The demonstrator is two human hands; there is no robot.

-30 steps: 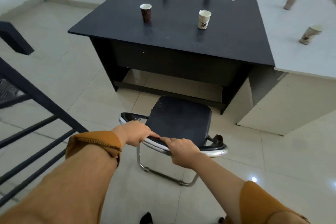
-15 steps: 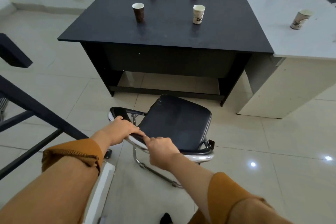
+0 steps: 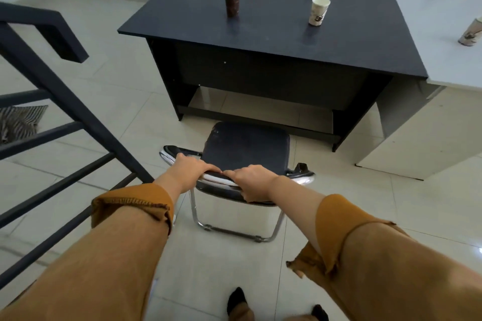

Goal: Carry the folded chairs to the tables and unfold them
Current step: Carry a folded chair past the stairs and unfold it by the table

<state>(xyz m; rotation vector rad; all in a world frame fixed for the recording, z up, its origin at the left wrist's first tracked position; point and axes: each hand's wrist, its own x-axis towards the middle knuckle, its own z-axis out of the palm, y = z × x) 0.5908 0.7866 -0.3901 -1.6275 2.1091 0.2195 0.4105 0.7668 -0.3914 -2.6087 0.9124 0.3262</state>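
Observation:
A folding chair (image 3: 247,148) with a black padded seat and chrome tube frame stands unfolded on the tiled floor, just in front of the black table (image 3: 273,41). Its seat points toward the table's open underside. My left hand (image 3: 191,168) and my right hand (image 3: 251,182) both grip the top edge of the chair's backrest, close together, thumbs almost touching. The backrest itself is mostly hidden under my hands. The chrome floor bar (image 3: 234,232) rests on the tiles.
Several paper cups, such as a dark one (image 3: 231,2), stand on the black table. A white table (image 3: 448,41) with more cups adjoins it on the right. A dark metal stair railing (image 3: 60,101) runs along the left. My feet (image 3: 237,300) show at the bottom.
The chair has shifted a little toward the black table and squared up to it. Both hands stay on the backrest. The view has swung right, showing more railing.

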